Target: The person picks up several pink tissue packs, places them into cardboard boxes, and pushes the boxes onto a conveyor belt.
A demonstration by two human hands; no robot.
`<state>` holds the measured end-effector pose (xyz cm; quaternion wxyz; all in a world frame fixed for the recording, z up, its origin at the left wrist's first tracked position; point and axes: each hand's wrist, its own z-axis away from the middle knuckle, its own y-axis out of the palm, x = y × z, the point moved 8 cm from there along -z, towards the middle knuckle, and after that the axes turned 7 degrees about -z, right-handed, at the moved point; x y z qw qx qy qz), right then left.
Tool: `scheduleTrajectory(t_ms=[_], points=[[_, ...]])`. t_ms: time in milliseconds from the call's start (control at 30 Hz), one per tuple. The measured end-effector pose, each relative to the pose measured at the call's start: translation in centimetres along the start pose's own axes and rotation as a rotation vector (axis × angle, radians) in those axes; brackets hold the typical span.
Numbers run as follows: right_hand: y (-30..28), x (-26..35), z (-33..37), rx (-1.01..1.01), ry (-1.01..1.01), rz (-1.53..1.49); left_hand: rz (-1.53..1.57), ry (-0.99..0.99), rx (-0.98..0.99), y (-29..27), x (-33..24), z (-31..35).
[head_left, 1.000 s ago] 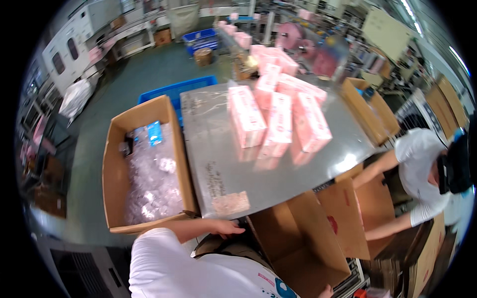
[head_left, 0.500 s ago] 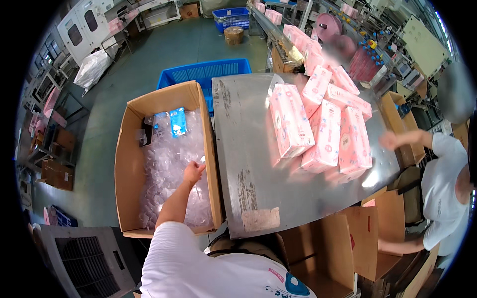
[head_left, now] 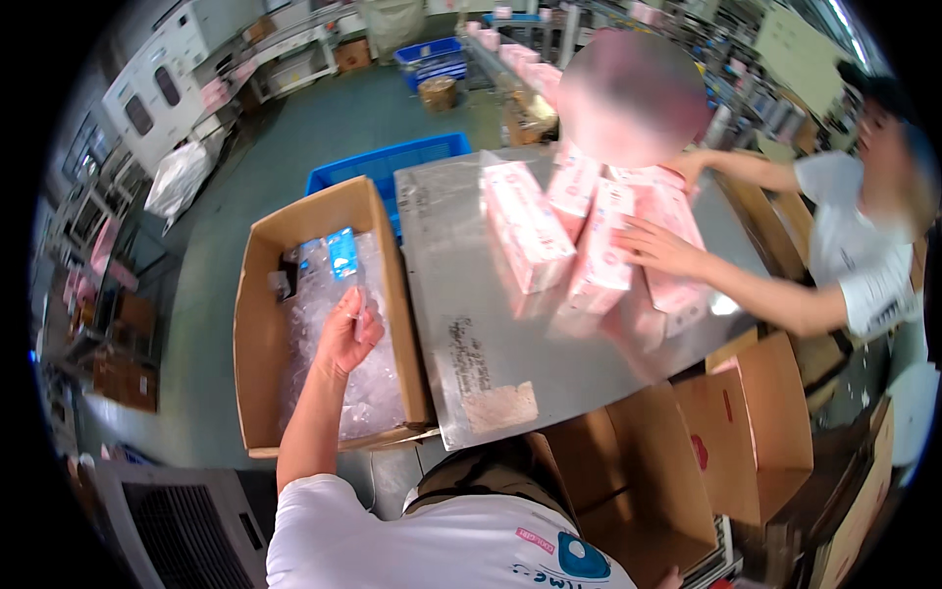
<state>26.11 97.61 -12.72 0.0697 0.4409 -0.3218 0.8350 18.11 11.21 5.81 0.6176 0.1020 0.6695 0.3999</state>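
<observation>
My left hand (head_left: 348, 331) is raised over an open cardboard box (head_left: 250, 363), its fingers pinched on a small clear plastic piece (head_left: 357, 296). Below it the box holds a heap of similar clear plastic pieces (head_left: 378, 393), with a blue-and-white packet (head_left: 341, 253) lying on top near the far end. Only the fingertips of my right hand (head_left: 671, 578) show at the lower edge, beside an open carton (head_left: 638, 471); whether they hold anything is hidden.
A metal table (head_left: 442, 294) bears several pink tissue packs (head_left: 528, 226). Across it, a co-worker's hands (head_left: 667, 250) rest on the packs. A blue crate (head_left: 412, 157) stands behind the box, a grey vented unit (head_left: 177, 520) at lower left. Another open carton (head_left: 726, 432) stands at right.
My left hand has risen from the heap with a clear plastic piece. My right fingertips have come into view. The co-worker has reached onto the tissue packs, and the view has shifted slightly.
</observation>
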Motion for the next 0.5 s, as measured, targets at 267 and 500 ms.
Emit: scheduleTrajectory(t_ms=[267,500], points=[[2.4,6.1,3.6,-0.003,-0.189,-0.146,-0.505,-0.684,0.591,24.2,25.8,2.6],[1.1,4.0,3.5,-0.128,-0.021,-0.004,-1.371,-1.008,1.517,29.2,55.8,18.9]])
